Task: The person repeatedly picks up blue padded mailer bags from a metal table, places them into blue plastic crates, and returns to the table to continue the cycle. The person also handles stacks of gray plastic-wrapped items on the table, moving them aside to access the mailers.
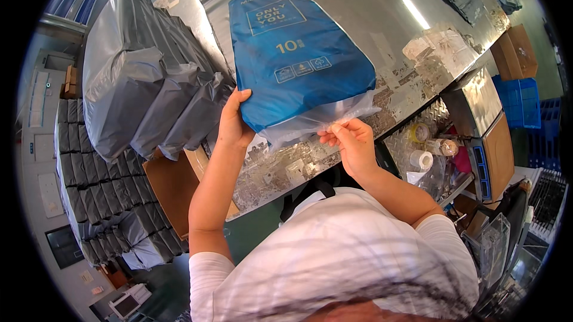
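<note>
A blue plastic package point(304, 83) with pale printing lies on the metal worktable, its near end toward me. A clear plastic flap point(292, 129) sticks out from that near end. My left hand point(236, 118) grips the package's near left corner, thumb on top and the other fingers hidden beneath. At the edge of the clear flap, my right hand point(352, 143) is closed in a pinch, thumb against forefinger on the plastic.
Grey plastic-wrapped bundles point(137, 77) are heaped to the left, above an open cardboard box point(173, 193). More dark bundles point(107, 190) are stacked beyond. Tape rolls point(421, 159) lie on a lower shelf at right, beside a metal-topped box with a blue panel point(477, 107). A blue crate point(520, 102) stands farther right.
</note>
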`<state>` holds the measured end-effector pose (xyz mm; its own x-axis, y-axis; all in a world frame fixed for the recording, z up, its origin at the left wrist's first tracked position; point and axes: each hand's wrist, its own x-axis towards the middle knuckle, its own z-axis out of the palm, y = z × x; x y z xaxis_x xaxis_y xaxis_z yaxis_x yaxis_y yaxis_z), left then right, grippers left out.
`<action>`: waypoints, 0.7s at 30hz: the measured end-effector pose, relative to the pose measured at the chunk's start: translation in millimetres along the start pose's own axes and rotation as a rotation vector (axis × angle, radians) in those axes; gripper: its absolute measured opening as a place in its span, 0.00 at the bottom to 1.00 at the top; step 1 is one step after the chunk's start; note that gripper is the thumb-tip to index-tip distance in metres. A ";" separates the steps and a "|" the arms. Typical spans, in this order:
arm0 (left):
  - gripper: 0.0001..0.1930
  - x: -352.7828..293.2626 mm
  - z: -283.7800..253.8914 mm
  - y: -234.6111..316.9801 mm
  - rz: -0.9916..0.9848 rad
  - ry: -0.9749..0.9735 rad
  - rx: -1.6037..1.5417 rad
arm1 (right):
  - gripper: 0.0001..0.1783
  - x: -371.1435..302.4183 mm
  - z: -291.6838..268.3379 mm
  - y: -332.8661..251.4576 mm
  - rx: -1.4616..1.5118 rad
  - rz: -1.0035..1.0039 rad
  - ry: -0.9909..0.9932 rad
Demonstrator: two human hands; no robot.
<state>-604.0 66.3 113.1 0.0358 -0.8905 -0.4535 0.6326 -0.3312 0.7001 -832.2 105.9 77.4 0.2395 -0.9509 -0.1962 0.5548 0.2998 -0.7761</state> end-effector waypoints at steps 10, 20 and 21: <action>0.21 1.7 -0.5 -0.7 0.032 0.014 -0.008 | 0.05 1.4 1.3 6.0 0.033 -0.071 -0.002; 0.21 2.8 -6.4 0.9 0.043 0.002 0.006 | 0.05 4.6 -3.1 6.6 -0.033 -0.044 -0.062; 0.22 3.3 -8.5 1.0 0.052 0.003 0.017 | 0.06 3.9 -4.4 4.8 -0.068 0.014 -0.097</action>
<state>-596.7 65.6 107.6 0.0708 -0.9059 -0.4176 0.6162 -0.2895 0.7325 -832.1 103.3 70.3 0.3245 -0.9338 -0.1505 0.4965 0.3036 -0.8132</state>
